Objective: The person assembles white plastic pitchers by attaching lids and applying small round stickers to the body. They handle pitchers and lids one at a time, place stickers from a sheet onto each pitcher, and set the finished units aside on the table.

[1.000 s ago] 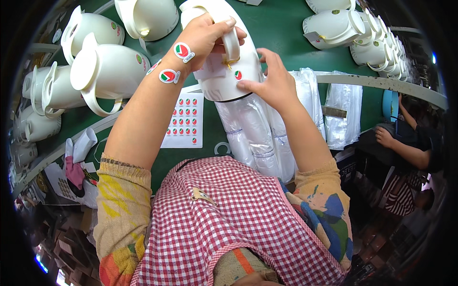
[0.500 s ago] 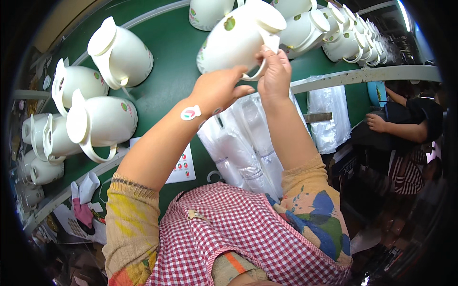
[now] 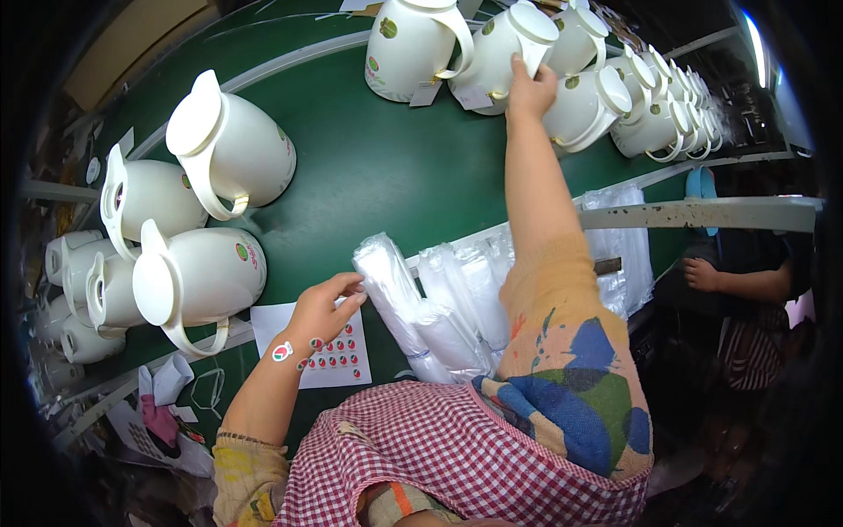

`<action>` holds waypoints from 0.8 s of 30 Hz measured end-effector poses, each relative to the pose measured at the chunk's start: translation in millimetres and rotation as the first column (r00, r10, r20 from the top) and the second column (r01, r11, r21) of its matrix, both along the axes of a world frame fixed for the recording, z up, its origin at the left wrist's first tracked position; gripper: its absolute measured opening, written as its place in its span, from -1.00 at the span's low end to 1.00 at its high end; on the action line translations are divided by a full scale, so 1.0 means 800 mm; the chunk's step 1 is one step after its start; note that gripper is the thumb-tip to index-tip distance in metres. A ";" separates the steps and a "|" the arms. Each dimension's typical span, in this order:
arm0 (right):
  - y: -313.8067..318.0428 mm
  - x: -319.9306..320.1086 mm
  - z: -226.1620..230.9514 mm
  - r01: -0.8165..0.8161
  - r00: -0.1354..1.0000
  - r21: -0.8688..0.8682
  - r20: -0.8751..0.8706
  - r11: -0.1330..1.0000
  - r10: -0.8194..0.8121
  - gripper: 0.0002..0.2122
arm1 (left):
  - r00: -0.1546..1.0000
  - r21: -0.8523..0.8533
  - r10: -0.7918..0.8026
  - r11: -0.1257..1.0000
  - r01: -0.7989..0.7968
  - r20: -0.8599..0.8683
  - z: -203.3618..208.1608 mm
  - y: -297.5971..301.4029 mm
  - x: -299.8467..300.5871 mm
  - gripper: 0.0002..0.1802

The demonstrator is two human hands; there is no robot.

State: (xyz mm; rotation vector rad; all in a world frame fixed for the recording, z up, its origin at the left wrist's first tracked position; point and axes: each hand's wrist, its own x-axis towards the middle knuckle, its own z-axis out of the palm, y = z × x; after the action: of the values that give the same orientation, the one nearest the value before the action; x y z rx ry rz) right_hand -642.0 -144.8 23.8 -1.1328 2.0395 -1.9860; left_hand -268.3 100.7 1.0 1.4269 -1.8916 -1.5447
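Note:
My right hand (image 3: 532, 88) reaches to the far row and closes around the handle of a white lidded thermos jug (image 3: 502, 48). That jug stands on the green table with a small tag hanging at its front. Nearer me, my left hand (image 3: 323, 309) holds nothing; its fingers are apart, with the tips beside clear plastic bags (image 3: 395, 294). I cannot tell whether they touch the bags. Under that hand lies a white sheet of round red-and-green stickers (image 3: 338, 362). A few such stickers (image 3: 281, 351) are stuck on my left wrist and forearm.
More white thermos jugs (image 3: 215, 272) stand at the left, and a long row (image 3: 593, 101) runs to the far right. A metal rail (image 3: 702, 213) edges the right side. Beyond it, another person's hand (image 3: 700, 274) shows near a blue container (image 3: 700, 186).
The jug between my hands has moved away to the far row, where my right hand stays on its handle. My left hand has left it and come back down beside the bags.

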 end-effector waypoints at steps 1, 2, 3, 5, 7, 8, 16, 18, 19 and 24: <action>0.005 0.018 0.006 0.133 0.965 -0.068 -0.220 0.989 -0.145 -0.59 | 0.999 0.042 0.044 0.998 -0.043 -0.016 -0.003 0.000 0.008 -0.65; 0.004 0.033 0.009 0.245 0.861 -0.165 -0.415 0.955 -0.293 -0.56 | 0.996 0.085 0.088 0.993 -0.085 -0.030 -0.006 -0.001 0.016 -0.65; -0.009 0.041 0.008 -0.005 0.847 -0.286 -0.511 0.958 -0.148 -0.49 | 0.994 0.054 0.095 0.994 -0.091 -0.063 -0.021 -0.003 0.024 -0.66; -0.034 0.060 0.009 -0.203 0.882 -0.077 -0.448 0.976 0.148 -0.52 | 0.988 0.084 0.114 0.991 -0.106 -0.104 -0.021 -0.020 0.018 -0.66; -0.059 0.063 0.002 -0.283 0.916 0.184 -0.240 0.941 0.323 -0.55 | 0.986 0.084 0.113 0.991 -0.103 -0.126 -0.002 -0.037 0.006 -0.66; -0.062 0.063 0.009 -0.337 0.912 0.277 -0.143 0.900 0.385 -0.56 | 0.976 0.077 0.138 0.989 -0.126 -0.170 -0.002 -0.045 0.003 -0.65; 0.082 0.232 0.016 -0.757 0.576 -0.010 0.461 0.654 0.674 -0.75 | 0.903 -0.141 0.282 0.929 -0.341 -0.326 0.011 -0.091 -0.022 -0.38; 0.117 0.248 0.003 -0.775 0.538 -0.093 0.422 0.625 0.729 -0.76 | 0.878 -0.116 0.261 0.936 -0.331 -0.400 0.016 -0.089 -0.040 -0.46; 0.136 0.264 0.010 -0.770 0.485 -0.155 0.487 0.619 0.726 -0.76 | 0.854 -0.058 0.260 0.946 -0.319 -0.451 0.017 -0.088 -0.042 -0.49; 0.181 0.251 0.069 -0.814 0.573 0.240 0.179 0.529 0.800 -0.87 | 0.719 0.085 0.346 0.924 -0.373 -0.603 0.057 -0.075 -0.056 -0.68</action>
State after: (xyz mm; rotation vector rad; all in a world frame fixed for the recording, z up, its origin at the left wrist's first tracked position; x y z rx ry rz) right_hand -441.0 -0.1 78.8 -1.5382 1.2797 -1.1548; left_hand -313.1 40.5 46.4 1.0129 -1.1678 -1.5076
